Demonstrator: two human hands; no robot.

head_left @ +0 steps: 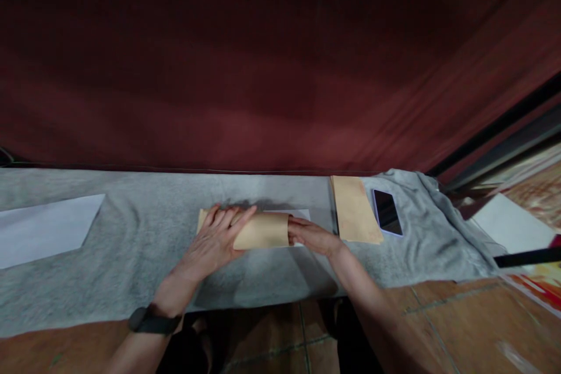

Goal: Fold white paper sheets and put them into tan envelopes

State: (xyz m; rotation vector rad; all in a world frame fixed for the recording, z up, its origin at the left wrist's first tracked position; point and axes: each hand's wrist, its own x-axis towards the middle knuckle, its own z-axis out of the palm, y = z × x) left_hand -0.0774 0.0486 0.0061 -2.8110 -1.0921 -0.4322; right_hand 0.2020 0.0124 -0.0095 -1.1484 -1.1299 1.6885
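Note:
A tan paper envelope (263,231) lies on the grey cloth in front of me, bulging up at its open right end. My left hand (218,234) rests flat on its left part with the fingers spread. My right hand (310,235) is at the right end, its fingertips inside the opening and hidden there. Part of a white sheet (301,214) shows behind and under the right hand. Whether the right fingers grip anything cannot be seen.
A stack of tan envelopes (356,210) lies to the right, with a phone (387,212) beside it. White paper (44,228) is at the far left. The grey cloth (144,245) ends at a dark red wall (263,99) behind.

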